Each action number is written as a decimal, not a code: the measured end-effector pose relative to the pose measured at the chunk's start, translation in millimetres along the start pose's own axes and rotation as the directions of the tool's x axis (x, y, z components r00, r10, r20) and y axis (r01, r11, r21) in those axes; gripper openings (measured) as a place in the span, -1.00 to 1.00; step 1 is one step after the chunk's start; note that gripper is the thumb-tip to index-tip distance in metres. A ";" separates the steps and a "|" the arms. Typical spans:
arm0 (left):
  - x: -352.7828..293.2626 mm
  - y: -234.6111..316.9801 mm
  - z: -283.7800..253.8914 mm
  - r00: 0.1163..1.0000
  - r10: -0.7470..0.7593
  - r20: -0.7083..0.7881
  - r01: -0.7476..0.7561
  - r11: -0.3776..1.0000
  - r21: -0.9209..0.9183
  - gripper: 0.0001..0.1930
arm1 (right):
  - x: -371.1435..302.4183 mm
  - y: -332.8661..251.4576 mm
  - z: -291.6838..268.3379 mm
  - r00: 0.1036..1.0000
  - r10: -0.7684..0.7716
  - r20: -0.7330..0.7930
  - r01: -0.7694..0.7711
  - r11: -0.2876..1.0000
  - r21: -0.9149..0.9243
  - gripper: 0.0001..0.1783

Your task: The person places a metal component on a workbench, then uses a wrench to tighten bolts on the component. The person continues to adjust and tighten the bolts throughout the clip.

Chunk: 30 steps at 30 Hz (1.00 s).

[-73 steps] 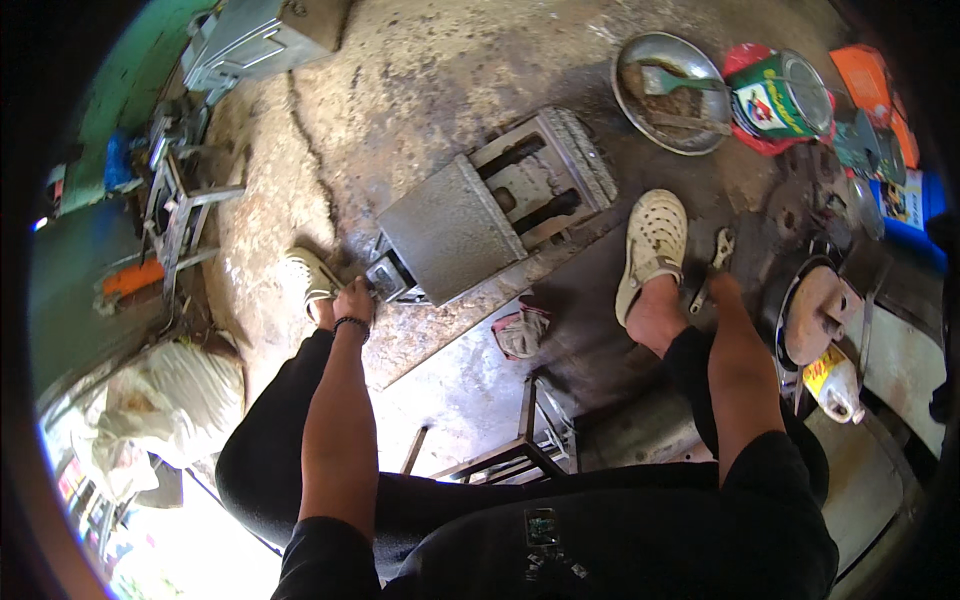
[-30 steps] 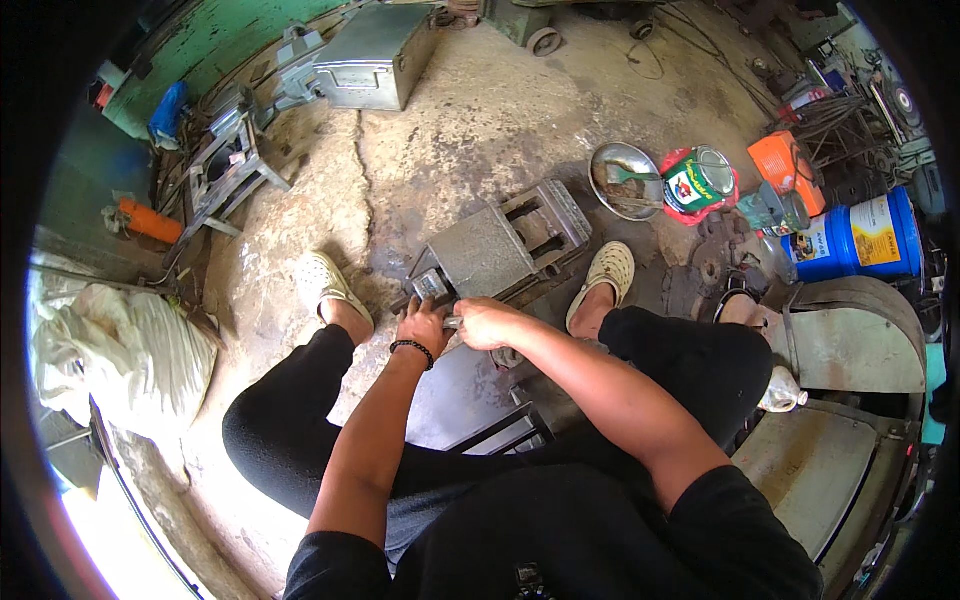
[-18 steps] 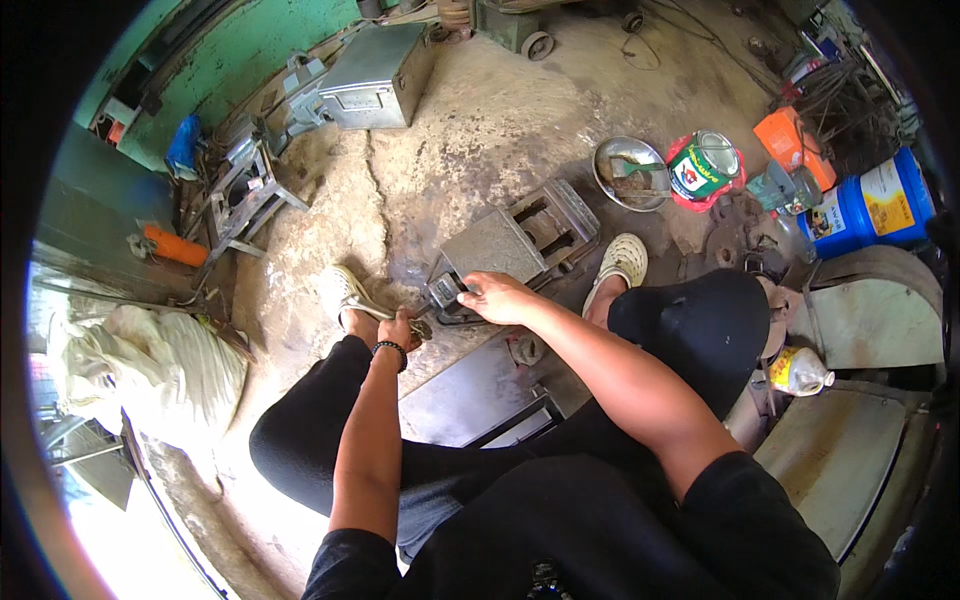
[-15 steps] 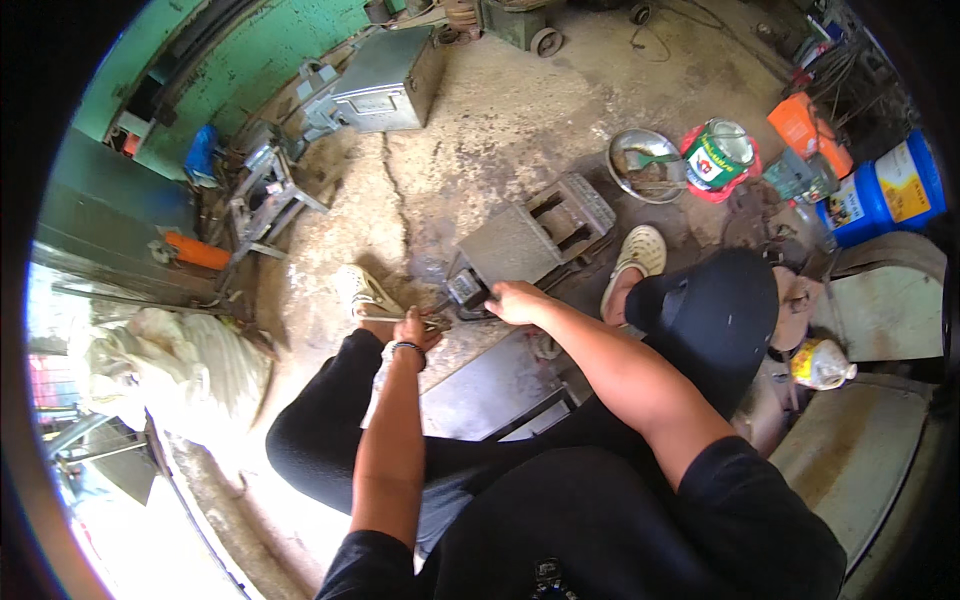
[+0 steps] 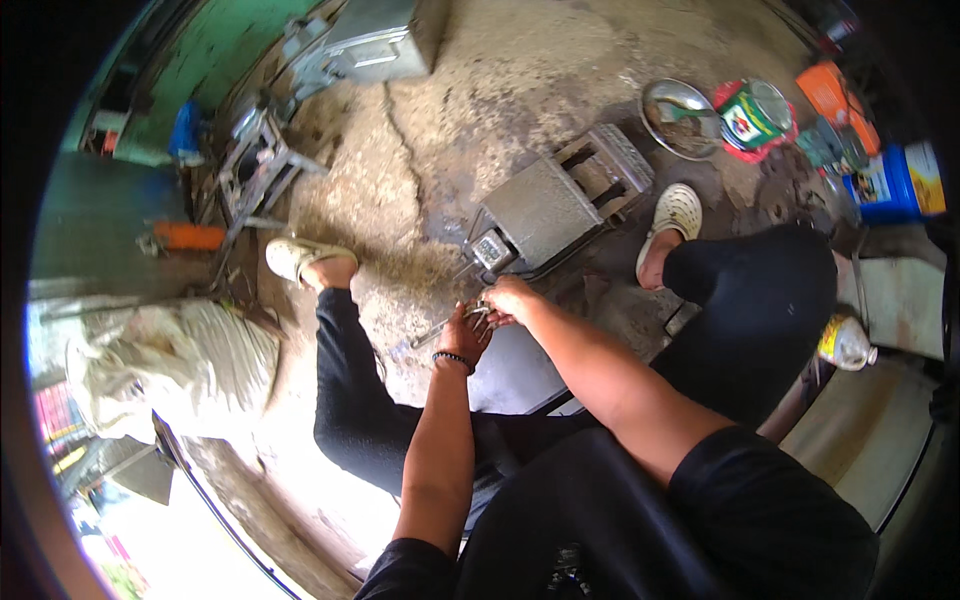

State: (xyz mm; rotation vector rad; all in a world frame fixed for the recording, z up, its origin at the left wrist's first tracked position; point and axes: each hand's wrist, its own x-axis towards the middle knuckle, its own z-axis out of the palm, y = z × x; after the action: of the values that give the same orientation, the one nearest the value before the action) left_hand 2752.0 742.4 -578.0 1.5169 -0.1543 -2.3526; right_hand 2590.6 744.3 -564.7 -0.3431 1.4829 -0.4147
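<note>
A slim metal wrench lies across my left hand, its handle sticking out on the left side. The fingers of that hand are closed round it. At the wrench's head end, my right hand pinches with its fingers, touching the left hand's fingertips. Just beyond both hands, a heavy grey metal machine part rests on the floor between my feet. Its near-left end carries a small square block, and a slotted opening shows at its far right. My fingers partly cover the wrench's head.
At right stand a metal basin, a green and white paint can, an orange box and a blue bucket. A metal stand and a grey metal box are farther left. A white sack lies near my left leg.
My right hand has come away from the machine part's end and met my left hand at the wrench. My left hand has moved right, and my left foot has shifted outward.
</note>
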 end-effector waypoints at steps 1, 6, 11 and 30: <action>3.1 3.1 -3.6 1.000 0.004 0.016 -0.004 1.000 -0.005 -0.53 | 10.6 5.8 7.5 0.997 0.014 -0.080 -0.010 0.999 0.045 -0.78; 7.8 22.8 -9.0 0.976 -0.106 -0.192 0.134 0.981 0.139 -0.45 | 52.3 38.2 21.9 0.982 -0.047 -0.181 0.112 0.924 0.366 -0.57; -11.6 40.4 -8.0 0.915 0.401 -0.042 0.068 -0.051 0.996 -0.45 | 74.9 48.5 10.8 0.956 -0.081 -0.281 0.038 0.987 -0.156 -0.57; 51.3 38.3 -31.6 0.918 0.387 -0.090 -0.032 0.299 0.954 -0.17 | 34.5 46.1 -1.6 0.985 -0.032 -0.167 0.038 0.999 0.032 -0.34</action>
State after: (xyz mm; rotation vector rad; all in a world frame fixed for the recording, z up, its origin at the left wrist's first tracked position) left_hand 2769.7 692.1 -625.5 2.0834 -1.8418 -1.6914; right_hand 2593.0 768.9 -616.7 -0.3131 1.6321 -0.5072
